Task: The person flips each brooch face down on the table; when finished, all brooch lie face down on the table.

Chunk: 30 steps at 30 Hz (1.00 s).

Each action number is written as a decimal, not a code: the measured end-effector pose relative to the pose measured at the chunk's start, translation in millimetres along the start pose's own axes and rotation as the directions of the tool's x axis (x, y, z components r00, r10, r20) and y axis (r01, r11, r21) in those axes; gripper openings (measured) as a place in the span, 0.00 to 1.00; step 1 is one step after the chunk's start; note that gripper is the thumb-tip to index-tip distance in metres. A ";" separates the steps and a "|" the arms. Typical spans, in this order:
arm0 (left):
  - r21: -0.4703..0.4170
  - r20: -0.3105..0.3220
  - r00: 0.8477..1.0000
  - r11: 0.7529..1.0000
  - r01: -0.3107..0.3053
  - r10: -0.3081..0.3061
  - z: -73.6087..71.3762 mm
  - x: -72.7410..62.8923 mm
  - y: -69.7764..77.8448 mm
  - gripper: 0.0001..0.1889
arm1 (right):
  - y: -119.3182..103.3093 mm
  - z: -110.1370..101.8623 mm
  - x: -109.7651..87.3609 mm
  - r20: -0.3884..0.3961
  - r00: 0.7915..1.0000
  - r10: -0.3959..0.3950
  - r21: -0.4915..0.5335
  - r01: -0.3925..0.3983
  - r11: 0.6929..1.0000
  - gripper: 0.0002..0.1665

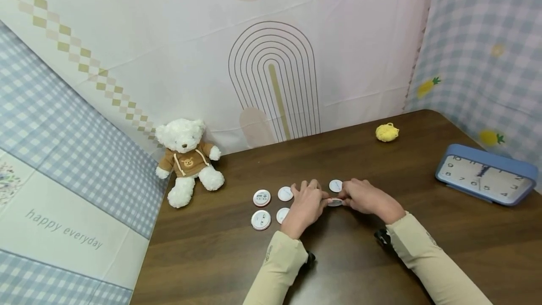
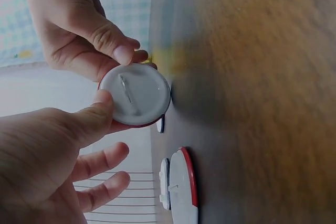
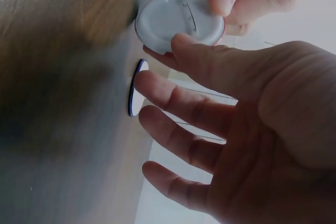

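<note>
Both hands hold one round pin badge (image 1: pixel 335 202) low over the table. Its pale back with a thin metal pin faces the wrist cameras, and a red edge shows in the left wrist view of the badge (image 2: pixel 144 90). My left hand (image 1: pixel 308 204) pinches one side between thumb and fingers, the other fingers spread. From the opposite side my right hand (image 1: pixel 365 196) pinches it the same way. Just beyond the right fingers lies a white badge (image 1: pixel 336 186). Two more badges, a far one (image 1: pixel 285 194) and a near one (image 1: pixel 282 215), lie left of my left hand, which partly covers them.
Two larger-looking badges, one farther back (image 1: pixel 261 197) and one nearer (image 1: pixel 260 220), lie at the left of the group. A white teddy bear (image 1: pixel 185 159) sits at the back left. Yellow yarn (image 1: pixel 387 132) and a blue clock (image 1: pixel 487 174) stand on the right.
</note>
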<state>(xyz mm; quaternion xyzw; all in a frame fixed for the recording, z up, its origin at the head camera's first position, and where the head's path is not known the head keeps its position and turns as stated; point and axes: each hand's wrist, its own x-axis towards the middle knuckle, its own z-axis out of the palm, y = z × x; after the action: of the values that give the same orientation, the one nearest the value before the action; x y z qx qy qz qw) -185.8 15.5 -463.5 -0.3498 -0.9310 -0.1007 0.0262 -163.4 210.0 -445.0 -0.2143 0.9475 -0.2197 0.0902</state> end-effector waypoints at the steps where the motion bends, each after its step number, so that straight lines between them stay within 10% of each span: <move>1: -0.002 -0.004 1.000 1.000 0.004 -0.004 0.2 0.0 0.1 0.10 | -0.8 0.2 0.4 0.003 1.000 0.006 0.003 -0.006 1.000 0.15; 30: 0.050 -0.077 0.995 0.996 0.067 -0.063 9.4 -1.3 12.7 0.15 | -17.2 17.4 5.8 0.029 0.968 0.250 -0.078 -0.247 0.966 0.16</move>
<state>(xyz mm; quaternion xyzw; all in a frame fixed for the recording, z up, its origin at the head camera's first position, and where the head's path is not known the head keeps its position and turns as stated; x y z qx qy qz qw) -176.3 25.9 -470.6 -0.3144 -0.9426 -0.0900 0.0674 -157.7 186.9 -453.1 -0.1013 0.9724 -0.1675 0.1274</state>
